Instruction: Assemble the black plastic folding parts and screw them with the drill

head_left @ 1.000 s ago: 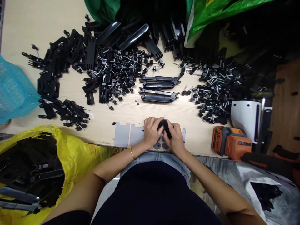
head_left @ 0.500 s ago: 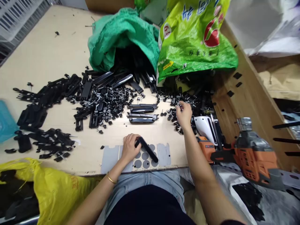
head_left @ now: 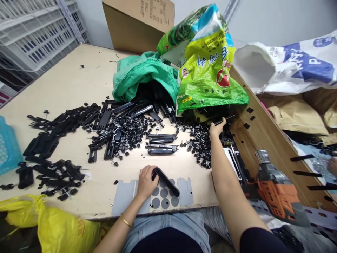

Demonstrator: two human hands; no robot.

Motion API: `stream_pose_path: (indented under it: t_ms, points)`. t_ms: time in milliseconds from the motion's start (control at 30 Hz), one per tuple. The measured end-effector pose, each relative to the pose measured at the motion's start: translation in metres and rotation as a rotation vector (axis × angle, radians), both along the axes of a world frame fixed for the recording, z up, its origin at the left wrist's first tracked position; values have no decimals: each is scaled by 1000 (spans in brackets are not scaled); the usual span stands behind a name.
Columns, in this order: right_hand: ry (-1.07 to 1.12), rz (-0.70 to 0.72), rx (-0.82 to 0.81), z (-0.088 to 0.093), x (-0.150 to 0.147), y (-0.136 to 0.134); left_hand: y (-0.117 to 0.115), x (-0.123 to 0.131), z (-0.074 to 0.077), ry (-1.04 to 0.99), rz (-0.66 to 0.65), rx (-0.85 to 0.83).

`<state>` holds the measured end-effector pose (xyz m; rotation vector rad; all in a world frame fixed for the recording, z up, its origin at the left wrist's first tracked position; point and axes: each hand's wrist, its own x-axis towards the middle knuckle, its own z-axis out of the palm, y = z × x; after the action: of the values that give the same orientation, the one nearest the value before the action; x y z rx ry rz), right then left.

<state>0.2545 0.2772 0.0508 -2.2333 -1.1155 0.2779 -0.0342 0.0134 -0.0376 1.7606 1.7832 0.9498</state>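
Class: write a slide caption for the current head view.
Left hand holding a long black part; right hand beside black-headed screws and a printed green bag.

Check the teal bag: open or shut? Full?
Open. The teal bag gapes toward the camera, long black parts spilling from its mouth onto the table. Fullness: cannot tell, the inside is dark.

Head-worn view, facing forward and down over the workbench [head_left: 193,168], wearer's lap [head_left: 158,225] nearest, wall [head_left: 276,21] farthest.
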Motion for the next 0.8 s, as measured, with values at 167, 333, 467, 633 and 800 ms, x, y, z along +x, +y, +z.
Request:
stream_pose_path:
  t_ms: [167,333,467,633,800]
  points:
    - [729,313,269,-9,-43,-84,0,1,1,14,53,16]
    - [895,464,19,-34,-72,-193,-5,0,7,185,219,36]
    - [491,589,-1,-57,-85,-244,-4,2,24,430,-139,123]
    - [340,445,-14,-60,-85,-258,8,5,47,431,-367,-75]
    - [1023,553,17,-40,-87,-252,-12,21,58,-254,-183,-436]
